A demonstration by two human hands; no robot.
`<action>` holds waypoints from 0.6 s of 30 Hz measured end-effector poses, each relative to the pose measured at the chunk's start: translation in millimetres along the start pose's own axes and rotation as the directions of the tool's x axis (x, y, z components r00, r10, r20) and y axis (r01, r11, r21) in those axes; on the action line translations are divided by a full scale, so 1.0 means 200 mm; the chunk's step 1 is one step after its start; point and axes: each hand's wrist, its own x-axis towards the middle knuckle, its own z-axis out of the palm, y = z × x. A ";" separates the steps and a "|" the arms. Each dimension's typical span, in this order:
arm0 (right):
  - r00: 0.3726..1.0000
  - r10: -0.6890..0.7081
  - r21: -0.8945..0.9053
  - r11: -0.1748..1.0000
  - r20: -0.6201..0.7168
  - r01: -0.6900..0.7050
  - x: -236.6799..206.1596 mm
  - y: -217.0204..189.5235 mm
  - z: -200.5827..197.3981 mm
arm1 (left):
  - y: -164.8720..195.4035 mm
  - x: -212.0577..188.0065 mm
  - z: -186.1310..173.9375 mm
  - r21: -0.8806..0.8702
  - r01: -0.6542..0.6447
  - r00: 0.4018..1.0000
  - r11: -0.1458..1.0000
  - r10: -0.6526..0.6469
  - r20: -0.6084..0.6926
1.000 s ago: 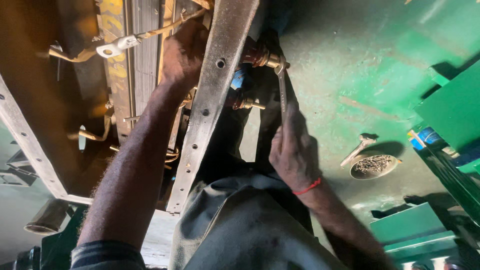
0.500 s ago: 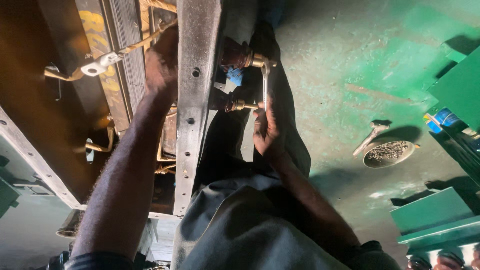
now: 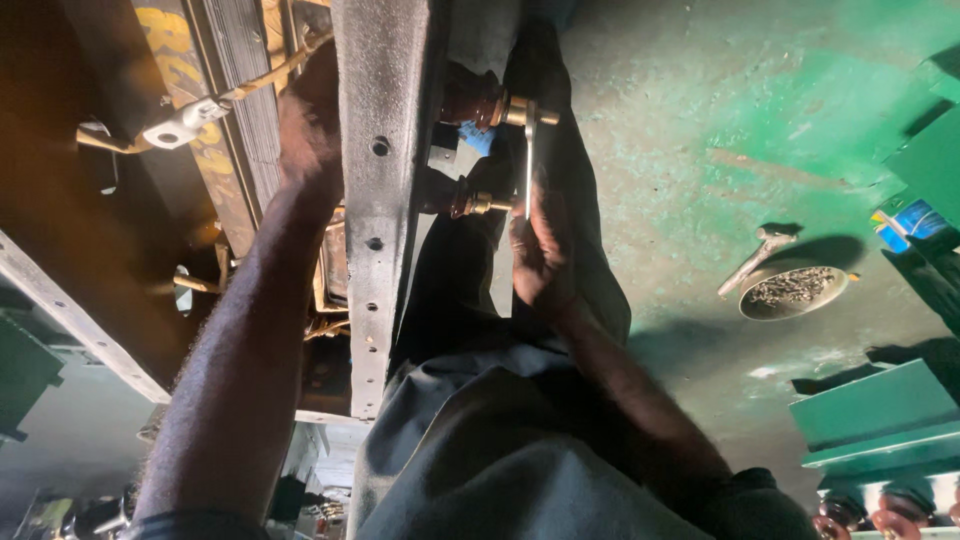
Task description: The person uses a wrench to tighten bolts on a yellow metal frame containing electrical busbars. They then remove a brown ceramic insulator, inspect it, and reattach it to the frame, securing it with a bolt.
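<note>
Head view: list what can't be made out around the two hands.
- Left hand: fingers hidden behind the metal rail.
- Right hand: grip on the spanner in shadow; fingers unclear.
- Dish on the green floor: contents too small to identify.

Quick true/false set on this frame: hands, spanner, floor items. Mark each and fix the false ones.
1. The right hand holds a spanner set on a brass stud. True.
2. The left hand is on the floor. False: it reaches up behind the grey steel rail.
3. A round dish of small metal parts sits on the green floor. True.
4. The dish sits on top of the rail. False: it lies on the floor, off to the right.
5. A tool lies beside the dish. True.
</note>
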 end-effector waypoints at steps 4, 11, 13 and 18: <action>0.923 0.353 0.257 0.888 0.149 -0.381 -0.02 0.15 -0.10 | -0.01 -0.01 -0.01 -0.140 0.148 0.989 0.979 -0.150 -0.004; 0.950 0.114 0.387 0.894 0.291 -0.226 0.06 0.41 -0.12 | -0.08 -0.02 -0.04 -0.064 0.304 0.948 0.951 -0.308 -0.077; 0.973 0.066 0.351 0.926 0.221 -0.143 0.09 0.44 -0.09 | -0.10 -0.02 -0.05 -0.064 0.332 0.929 0.941 -0.338 -0.154; 0.979 -0.018 0.178 0.984 0.201 -0.019 0.13 0.46 -0.11 | -0.14 -0.09 -0.06 -0.039 0.115 0.993 0.993 -0.115 -0.012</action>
